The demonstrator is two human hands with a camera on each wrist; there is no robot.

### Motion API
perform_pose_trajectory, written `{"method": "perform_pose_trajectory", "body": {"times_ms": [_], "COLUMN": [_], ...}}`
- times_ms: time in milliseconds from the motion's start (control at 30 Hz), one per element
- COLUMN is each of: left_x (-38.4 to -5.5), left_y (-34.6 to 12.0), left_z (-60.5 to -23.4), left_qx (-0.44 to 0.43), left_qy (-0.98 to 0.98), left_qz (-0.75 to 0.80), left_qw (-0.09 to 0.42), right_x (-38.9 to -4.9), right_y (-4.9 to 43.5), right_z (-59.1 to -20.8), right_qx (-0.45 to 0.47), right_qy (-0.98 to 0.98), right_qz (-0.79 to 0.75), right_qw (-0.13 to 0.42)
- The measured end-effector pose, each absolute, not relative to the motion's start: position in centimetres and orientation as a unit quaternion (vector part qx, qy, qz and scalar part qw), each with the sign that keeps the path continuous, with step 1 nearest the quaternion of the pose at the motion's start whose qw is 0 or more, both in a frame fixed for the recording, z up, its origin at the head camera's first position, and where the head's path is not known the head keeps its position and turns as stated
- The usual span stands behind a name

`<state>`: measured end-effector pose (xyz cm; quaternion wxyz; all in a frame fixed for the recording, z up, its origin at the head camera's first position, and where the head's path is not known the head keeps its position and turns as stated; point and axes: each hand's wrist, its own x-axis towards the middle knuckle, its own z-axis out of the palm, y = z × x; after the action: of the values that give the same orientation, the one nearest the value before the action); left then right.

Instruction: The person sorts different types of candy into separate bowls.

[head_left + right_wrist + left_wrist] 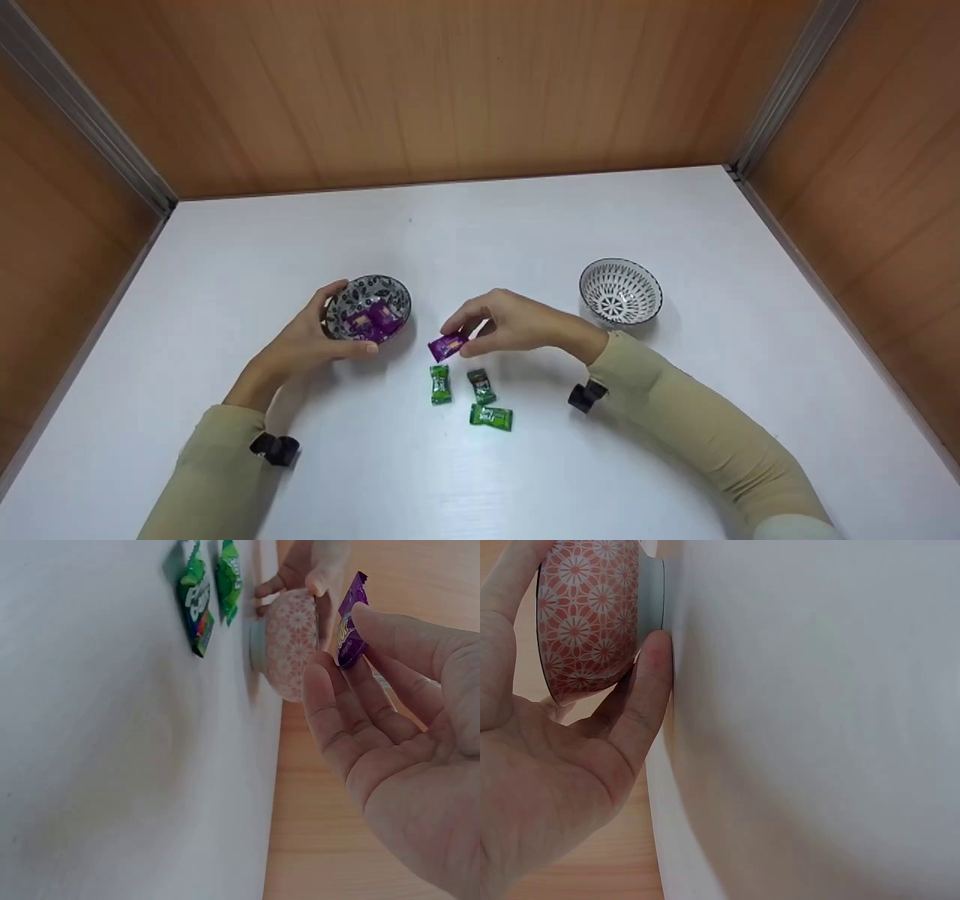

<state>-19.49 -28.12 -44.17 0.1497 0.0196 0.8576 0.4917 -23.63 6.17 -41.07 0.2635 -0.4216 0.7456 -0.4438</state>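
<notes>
My left hand [307,336] grips a small bowl [369,287] from its left side, thumb along the near side and fingers at the far rim. Inside, the bowl has a dark floral pattern; in the left wrist view its outer wall [585,615] is red with white flowers. Several purple-wrapped candies [385,318] lie in it. Just right of that bowl, my right hand [517,322] pinches another purple-wrapped candy [447,346] between thumb and fingers, held above the table. Below it lie three green-wrapped candies, a left one [440,385], a darker one [481,386] and a near one [491,417].
A second bowl [620,291], white with dark dashes inside, stands to the right, beyond my right forearm. The white table [487,225] is bordered by wood-grain panels [480,90] at the back and both sides.
</notes>
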Motion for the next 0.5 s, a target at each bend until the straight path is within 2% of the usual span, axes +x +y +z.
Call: {"method": "perform_pose_trajectory", "body": {"times_ms": [300,500], "left_x": [-19.5,-19.5], "left_y": [-28.1,-28.0], "left_z": [-44.1,-44.2], "left_qx": [0.02,0.018], "left_qy": [0.859,0.866], "left_qz": [0.491,0.48], "left_qw": [0.143,0.141], "right_x": [-24.6,-25.2], "right_y": [4.1,2.3], "right_z": [-40.0,-39.6], "right_qx": [-0.414,-0.411], "right_qy": [0.75,0.769], "right_qz": [-0.447,-0.43], "right_qw": [0.259,0.234]}}
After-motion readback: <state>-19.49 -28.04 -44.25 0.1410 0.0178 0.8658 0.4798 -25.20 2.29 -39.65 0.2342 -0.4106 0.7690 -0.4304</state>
